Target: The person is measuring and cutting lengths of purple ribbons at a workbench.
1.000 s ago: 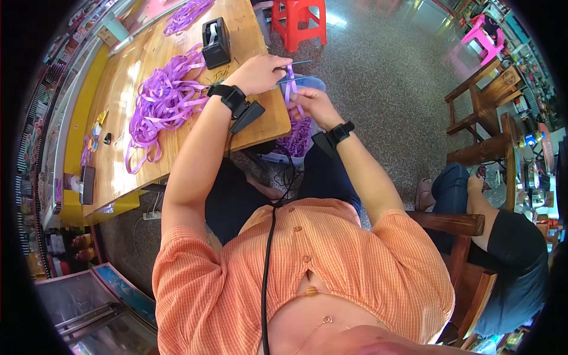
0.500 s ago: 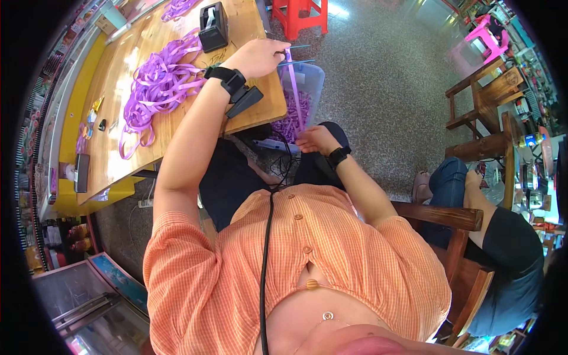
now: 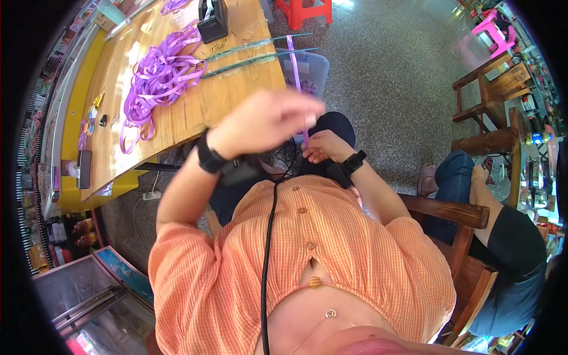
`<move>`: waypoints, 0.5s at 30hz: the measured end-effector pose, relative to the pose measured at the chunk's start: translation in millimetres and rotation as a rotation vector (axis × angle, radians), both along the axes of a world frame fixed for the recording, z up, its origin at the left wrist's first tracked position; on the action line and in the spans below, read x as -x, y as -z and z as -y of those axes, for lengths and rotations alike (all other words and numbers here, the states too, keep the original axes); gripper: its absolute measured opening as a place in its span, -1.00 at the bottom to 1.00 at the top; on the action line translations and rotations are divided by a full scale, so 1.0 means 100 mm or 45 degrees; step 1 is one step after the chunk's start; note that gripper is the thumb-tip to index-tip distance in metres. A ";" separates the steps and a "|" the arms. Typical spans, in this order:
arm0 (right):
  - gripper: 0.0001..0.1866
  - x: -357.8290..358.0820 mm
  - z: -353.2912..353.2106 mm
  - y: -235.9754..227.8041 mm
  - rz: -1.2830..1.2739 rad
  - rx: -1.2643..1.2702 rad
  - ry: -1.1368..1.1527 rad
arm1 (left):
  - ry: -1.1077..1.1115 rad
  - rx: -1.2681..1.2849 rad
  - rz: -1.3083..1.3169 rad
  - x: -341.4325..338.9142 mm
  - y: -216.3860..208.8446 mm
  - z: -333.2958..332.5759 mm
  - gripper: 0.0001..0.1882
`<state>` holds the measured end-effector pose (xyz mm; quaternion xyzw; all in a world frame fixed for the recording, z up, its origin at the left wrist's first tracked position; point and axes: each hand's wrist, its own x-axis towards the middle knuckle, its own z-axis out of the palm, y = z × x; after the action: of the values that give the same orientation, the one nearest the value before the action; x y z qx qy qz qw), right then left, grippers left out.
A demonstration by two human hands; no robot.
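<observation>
A narrow purple ribbon (image 3: pixel 296 71) runs from two thin greenish rods (image 3: pixel 248 61) that jut past the table edge, down toward my lap. Its lower end is pinched in the fingers of my right hand (image 3: pixel 328 147). My left hand (image 3: pixel 263 123) is raised over the ribbon between the rods and my right hand, covering part of it. Motion blurs its fingers, and I cannot make out whether they grip the ribbon. A tangled heap of purple ribbon (image 3: pixel 157 80) lies on the wooden table (image 3: pixel 231 97).
A black tape dispenser (image 3: pixel 212 22) stands behind the rods. Below the table edge is a translucent plastic bin (image 3: pixel 319 74) with purple pieces inside. A red stool (image 3: pixel 305 13) and wooden chairs (image 3: pixel 485 89) stand on the floor. Another person's legs (image 3: pixel 452 183) are at right.
My left hand has left the rod ends and swung down toward my right hand, uncovering the rods. My right hand still pinches the ribbon's lower end.
</observation>
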<state>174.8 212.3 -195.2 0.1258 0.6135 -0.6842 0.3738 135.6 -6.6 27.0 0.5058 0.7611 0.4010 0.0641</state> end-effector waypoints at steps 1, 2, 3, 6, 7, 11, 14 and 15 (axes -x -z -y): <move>-0.75 -0.05 -0.01 -0.04 -0.004 0.016 -0.017 | 0.057 0.066 0.167 -0.12 0.16 0.03 -0.75; -0.75 -0.11 -0.02 -0.08 -0.009 0.016 -0.017 | 0.075 0.274 0.292 -0.20 0.27 0.05 -0.74; -0.74 -0.15 -0.03 -0.14 -0.011 0.060 -0.006 | 0.038 0.274 0.260 -0.21 0.61 0.09 -0.73; -0.73 -0.28 0.00 -0.37 0.012 0.054 -0.016 | -0.357 0.214 0.487 -0.20 1.27 0.08 -0.70; -0.72 -0.33 0.01 -0.44 0.021 0.044 -0.012 | -0.355 0.205 0.484 -0.20 1.39 0.04 -0.70; -0.72 -0.45 0.03 -0.55 0.039 0.052 -0.007 | -0.389 -0.109 1.161 -0.24 1.55 -0.06 -0.69; -0.71 -0.50 0.04 -0.64 0.023 0.040 -0.002 | -0.440 -0.286 1.301 -0.27 1.55 -0.09 -0.70; -0.71 -0.53 0.05 -0.64 0.023 0.071 0.005 | -0.413 -0.275 1.307 -0.27 1.57 -0.07 -0.72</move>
<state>227.7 207.6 -130.9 0.1225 0.5907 -0.7005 0.3813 162.8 0.8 -129.7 0.1251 0.6549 0.6768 0.3123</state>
